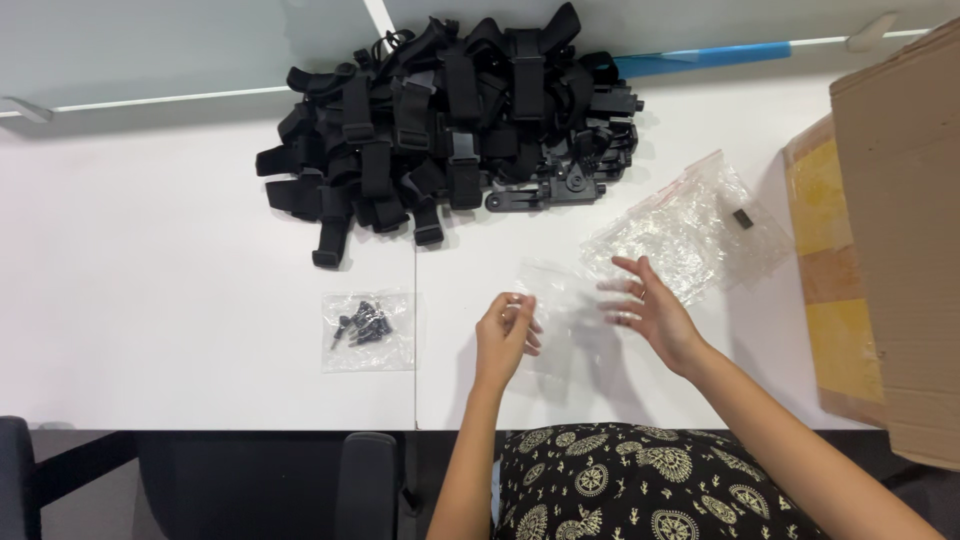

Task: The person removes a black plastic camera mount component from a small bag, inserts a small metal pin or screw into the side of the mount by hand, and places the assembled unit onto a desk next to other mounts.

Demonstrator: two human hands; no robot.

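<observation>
Head view: at lower centre of the frame the left hand (pixel 505 335) pinches the edge of a small clear plastic bag (pixel 560 320) between thumb and fingertips, holding it just above the white table (pixel 150 300). The right hand (pixel 648 312), a little to the right, has its fingers spread and loose against the bag's other side, grasping nothing firmly (it seems to steady or part the film).

Left of the hands, a sealed little bag of black screws (pixel 367 328) lies flat. At upper centre sits a pile of black straps and mounts (pixel 450 125), pushed back, likely to leave working room. A heap of empty clear bags (pixel 690 228) lies at right, beside a cardboard box (pixel 890 230).
</observation>
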